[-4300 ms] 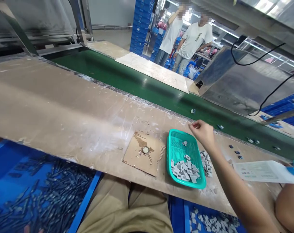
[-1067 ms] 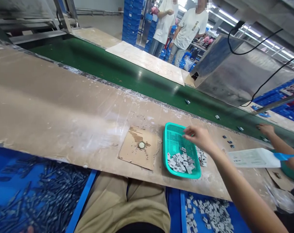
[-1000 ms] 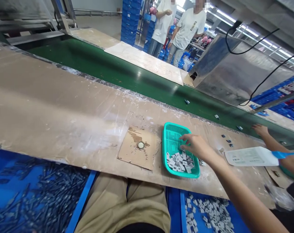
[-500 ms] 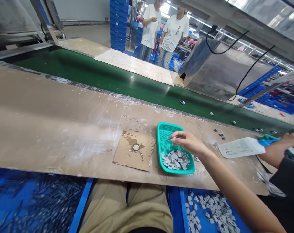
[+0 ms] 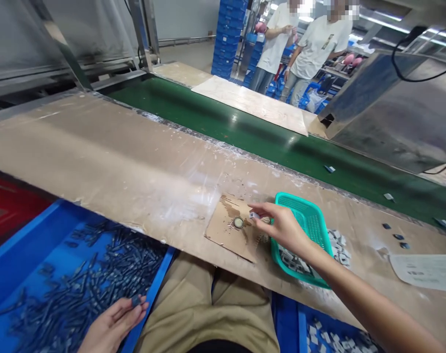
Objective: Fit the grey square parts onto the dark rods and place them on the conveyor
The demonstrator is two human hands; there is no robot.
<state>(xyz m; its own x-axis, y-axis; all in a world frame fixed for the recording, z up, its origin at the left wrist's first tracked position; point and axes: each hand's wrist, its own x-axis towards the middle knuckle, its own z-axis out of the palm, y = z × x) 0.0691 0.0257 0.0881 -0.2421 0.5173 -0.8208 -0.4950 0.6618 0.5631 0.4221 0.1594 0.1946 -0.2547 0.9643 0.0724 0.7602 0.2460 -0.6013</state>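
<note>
My right hand (image 5: pixel 282 225) pinches a small light-grey plastic piece (image 5: pixel 254 215) between thumb and fingertips. It hovers over a square of cardboard (image 5: pixel 223 233), close to a round, crimped-edged bottle cap (image 5: pixel 238 223) with a pale inside. Behind the wrist stands a green perforated basket (image 5: pixel 320 215) with grey pieces in its bottom, partly hidden by the forearm. At the lower left, my left hand (image 5: pixel 116 318) is closed on a small dark plastic piece (image 5: pixel 136 300). Below that hand is a blue bin (image 5: pixel 35 245) with many slender dark pieces.
Beyond the table runs a green conveyor belt (image 5: pixel 193 110) carrying a few small pieces. Grey pieces (image 5: pixel 338 245) lie right of the basket, near dark pieces (image 5: pixel 398 237) and a white sheet (image 5: pixel 421 269). Another blue bin (image 5: pixel 302 323) holds grey pieces. Two people stand across the belt.
My right hand has moved left from above the basket to the cardboard, a grey piece in its fingers. My left hand has come into view with a dark piece. The view has swung left.
</note>
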